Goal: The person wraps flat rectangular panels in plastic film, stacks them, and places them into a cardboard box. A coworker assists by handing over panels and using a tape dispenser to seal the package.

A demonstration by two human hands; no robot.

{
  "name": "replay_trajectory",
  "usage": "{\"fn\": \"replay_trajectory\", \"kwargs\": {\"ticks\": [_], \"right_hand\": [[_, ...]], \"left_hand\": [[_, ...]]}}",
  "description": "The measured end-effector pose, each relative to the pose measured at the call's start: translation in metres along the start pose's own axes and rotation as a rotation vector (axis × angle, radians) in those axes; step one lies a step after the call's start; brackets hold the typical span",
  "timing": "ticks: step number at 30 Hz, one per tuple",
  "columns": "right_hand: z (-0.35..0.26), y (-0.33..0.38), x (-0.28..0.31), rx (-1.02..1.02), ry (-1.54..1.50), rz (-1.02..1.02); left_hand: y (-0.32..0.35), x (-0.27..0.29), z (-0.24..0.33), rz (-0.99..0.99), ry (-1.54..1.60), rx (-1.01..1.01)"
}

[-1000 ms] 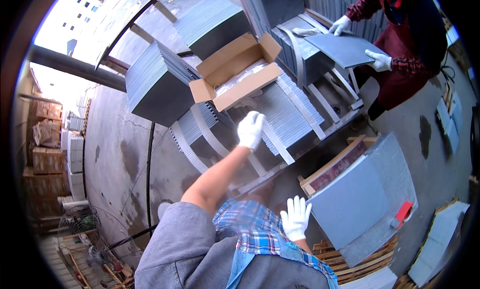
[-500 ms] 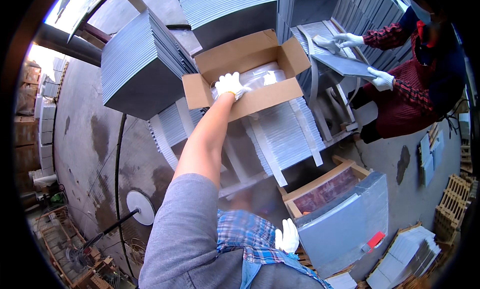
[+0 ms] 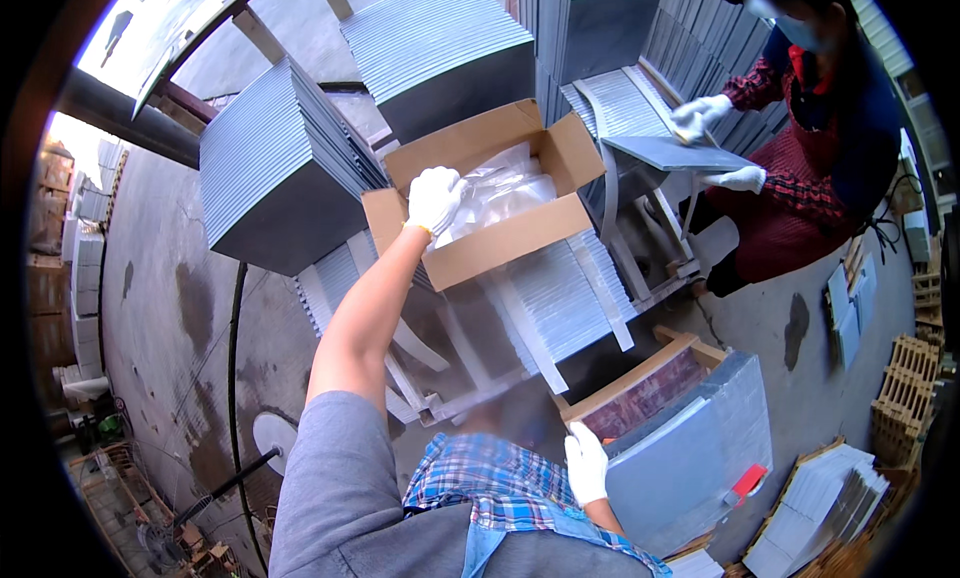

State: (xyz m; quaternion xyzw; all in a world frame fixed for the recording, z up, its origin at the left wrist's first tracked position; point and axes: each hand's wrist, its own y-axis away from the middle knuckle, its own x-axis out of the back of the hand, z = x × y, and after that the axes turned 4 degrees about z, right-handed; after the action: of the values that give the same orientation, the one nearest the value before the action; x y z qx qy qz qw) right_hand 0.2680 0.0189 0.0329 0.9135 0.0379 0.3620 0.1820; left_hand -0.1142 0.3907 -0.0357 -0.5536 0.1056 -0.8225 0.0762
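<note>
My left hand [image 3: 435, 200], in a white glove, is closed over the left side of an open cardboard box [image 3: 512, 246]. Its fingers grip crumpled clear plastic sheeting [image 3: 505, 186] that bulges up inside the box. The box rests on a stack of grey slabs [image 3: 555, 303] with pale strips laid across it. Low on the right, my right hand [image 3: 587, 463], also gloved in white, has its fingers extended and holds nothing. It is beside a wooden frame [image 3: 640, 378] and a large grey slab [image 3: 690, 458] leaning there.
Tall slab stacks [image 3: 290, 168] stand left of the box and beyond it. At the right a masked co-worker [image 3: 800, 178] in white gloves handles a grey slab [image 3: 675, 155]. A round white disc on a pole [image 3: 273, 438] is at lower left; wooden pallets [image 3: 905, 383] lie far right.
My left hand has drawn back to the box's left side, and the plastic has risen and crumpled. My right hand has come up beside the wooden frame. The co-worker's hands have shifted along the slab.
</note>
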Motion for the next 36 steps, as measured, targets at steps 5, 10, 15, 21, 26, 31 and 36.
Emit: {"fn": "replay_trajectory", "kwargs": {"ticks": [5, 10, 15, 21, 26, 31, 36], "right_hand": [[-0.009, -0.066, -0.012, -0.176, -0.527, -0.111], [-0.07, -0.135, -0.006, -0.192, -0.89, -0.158], [-0.121, -0.186, -0.005, -0.209, -0.809, -0.109], [-0.12, -0.237, -0.019, -0.339, -1.098, -0.205], [-0.116, -0.245, -0.037, -0.155, -1.003, -0.112], [-0.126, -0.238, -0.034, -0.269, -1.145, 0.002], [-0.12, -0.221, -0.037, -0.12, -1.086, 0.15]], "left_hand": [[0.022, 0.058, 0.066, 0.042, 0.037, -0.325], [0.076, 0.067, 0.137, -0.03, 0.128, -0.463], [0.115, 0.047, 0.165, -0.033, 0.288, -0.591], [0.132, 0.037, 0.164, 0.028, 0.336, -0.605], [0.138, 0.037, 0.154, 0.025, 0.264, -0.597], [0.137, 0.043, 0.153, -0.083, 0.3, -0.471], [0.134, 0.057, 0.171, -0.382, 0.913, 0.292]]}}
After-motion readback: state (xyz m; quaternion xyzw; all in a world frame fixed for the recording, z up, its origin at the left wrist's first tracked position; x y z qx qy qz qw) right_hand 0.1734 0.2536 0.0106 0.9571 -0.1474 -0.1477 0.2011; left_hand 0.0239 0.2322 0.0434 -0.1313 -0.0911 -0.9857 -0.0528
